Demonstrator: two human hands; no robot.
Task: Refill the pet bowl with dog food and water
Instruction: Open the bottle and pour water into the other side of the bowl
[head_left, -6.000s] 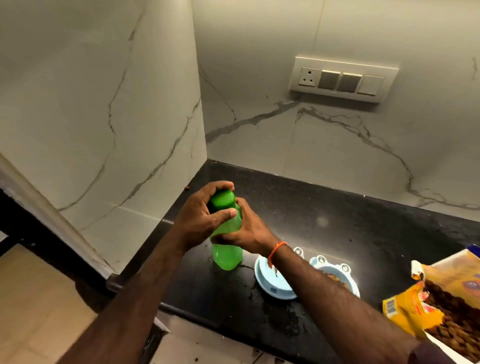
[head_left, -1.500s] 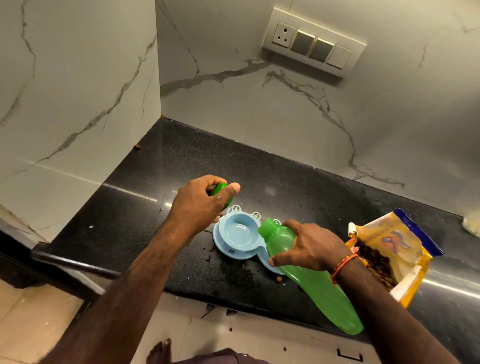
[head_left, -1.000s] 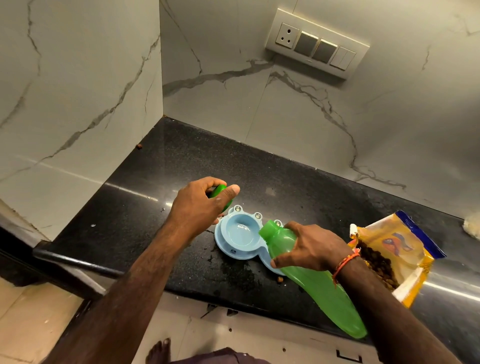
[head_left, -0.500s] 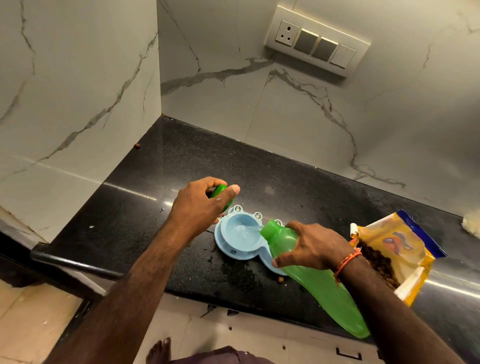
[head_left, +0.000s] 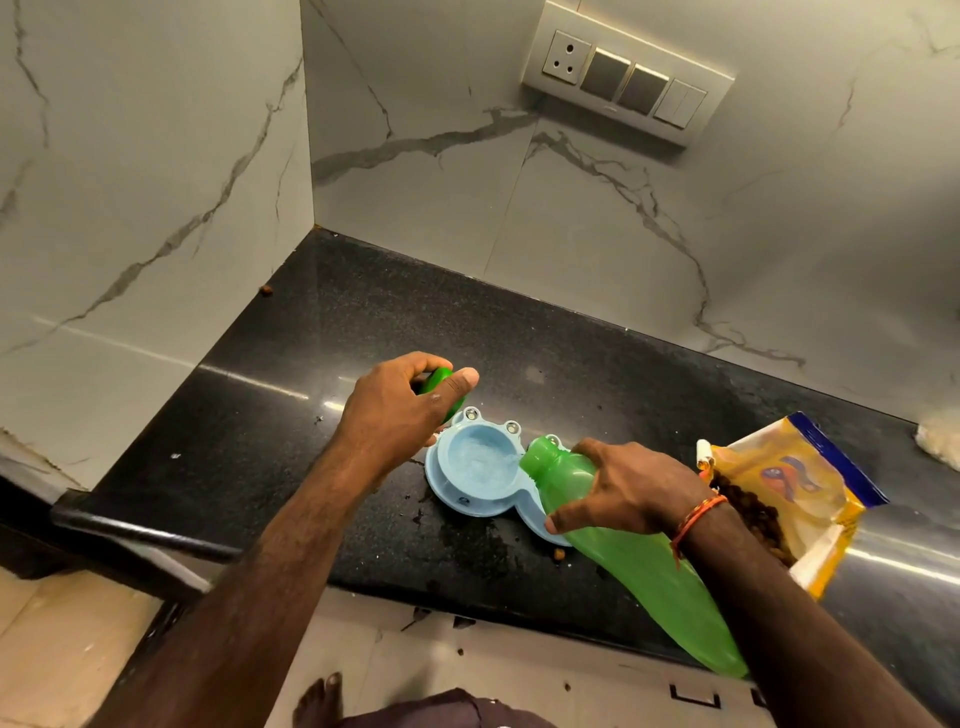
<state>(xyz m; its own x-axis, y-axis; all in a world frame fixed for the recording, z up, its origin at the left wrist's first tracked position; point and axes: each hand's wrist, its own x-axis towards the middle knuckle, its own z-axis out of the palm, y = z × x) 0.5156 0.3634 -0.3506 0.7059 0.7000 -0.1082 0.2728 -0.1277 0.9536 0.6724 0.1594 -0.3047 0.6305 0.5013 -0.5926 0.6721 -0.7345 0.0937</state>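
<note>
Nearest you, your right hand wraps its fingers around the green bottle, which is tilted with its open mouth over the left compartment of the blue pet bowl on the black desk; water lies in that compartment. Just right, the open dog food bag shows kibble. Farther, your left hand grips the green cap beside the bowl's left edge.
</note>
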